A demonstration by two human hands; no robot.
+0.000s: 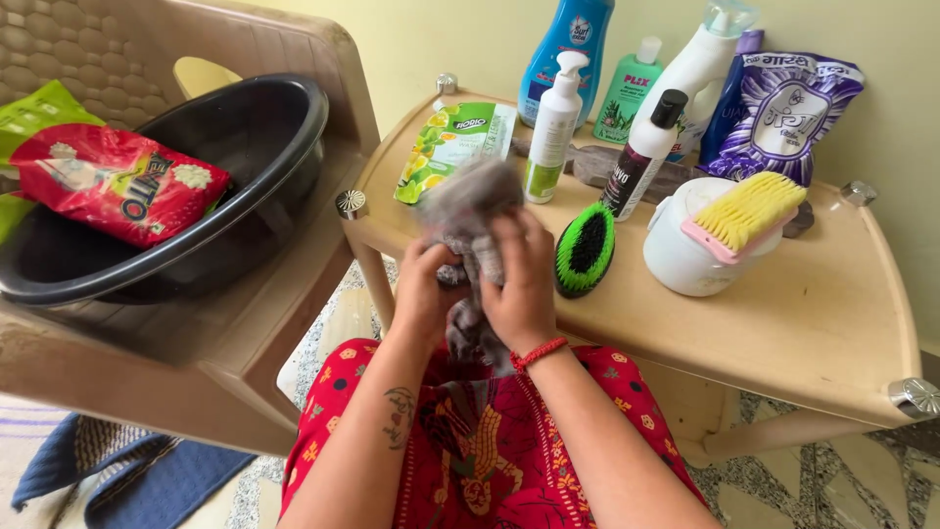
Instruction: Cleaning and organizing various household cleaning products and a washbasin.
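At the centre of the frame both hands close on a crumpled grey cloth (468, 220), held up just above the lap and in front of the near edge of a beige plastic table (832, 323). The left hand (423, 289) wraps its fingers round the lower left part of the cloth, clamped tight; the right hand (519, 284), with a red thread at the wrist, grips the right side with curled fingers, knuckles toward the camera. The cloth is blurred, and its tail hangs down between the wrists. Just right of the hands lies a green brush (586, 250) with dark bristles; further right is a white tub (690, 255) with a pink and yellow brush (746, 211) on top. At upper left, a black basin (294, 127) sits on a chair, holding a red packet (117, 181).
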